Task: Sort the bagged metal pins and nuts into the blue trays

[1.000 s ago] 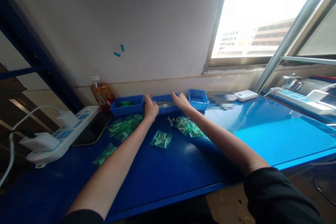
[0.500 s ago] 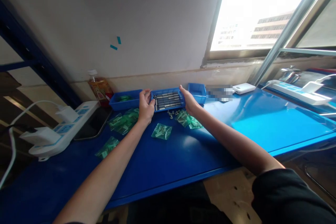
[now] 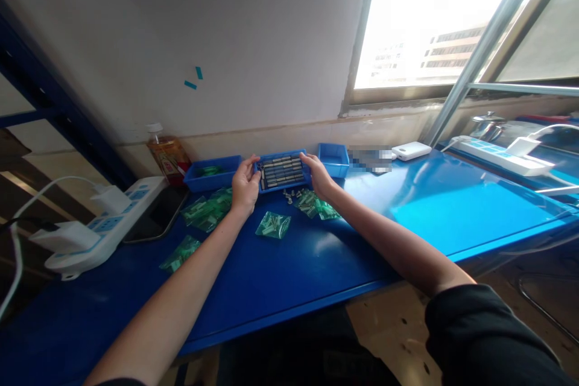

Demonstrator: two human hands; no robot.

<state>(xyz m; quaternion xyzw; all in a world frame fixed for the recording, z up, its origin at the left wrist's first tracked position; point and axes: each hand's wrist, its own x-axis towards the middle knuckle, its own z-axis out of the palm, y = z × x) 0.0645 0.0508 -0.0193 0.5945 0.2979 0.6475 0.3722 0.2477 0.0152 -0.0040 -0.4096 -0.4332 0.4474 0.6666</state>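
Observation:
Both my hands grip a blue plastic bin point(image 3: 283, 187) and hold it tilted toward me above the table. My left hand point(image 3: 245, 187) is closed on its left end, and my right hand point(image 3: 318, 176) is closed on its right end. Rows of short metal pieces point(image 3: 283, 170) fill the bin. A small ring-like part point(image 3: 260, 166) lies at their left. Below the bin, loose small metal parts point(image 3: 289, 196) lie on the table, beside green plastic packets point(image 3: 314, 204). Another green packet point(image 3: 273, 225) with pale strips in it lies nearer to me.
More green packets point(image 3: 208, 210) lie left, before a blue bin point(image 3: 212, 180). A second blue bin point(image 3: 333, 160) stands right. A bottle point(image 3: 166, 157), a dark phone-like slab point(image 3: 156, 217) and a white power strip point(image 3: 113, 223) occupy the left side. A white device point(image 3: 411, 151) lies near the window.
The whole view has shifted slightly, so everything appears a little further left. The bin now tips a bit more toward me, showing more of the metal rows. Both hands keep their hold.

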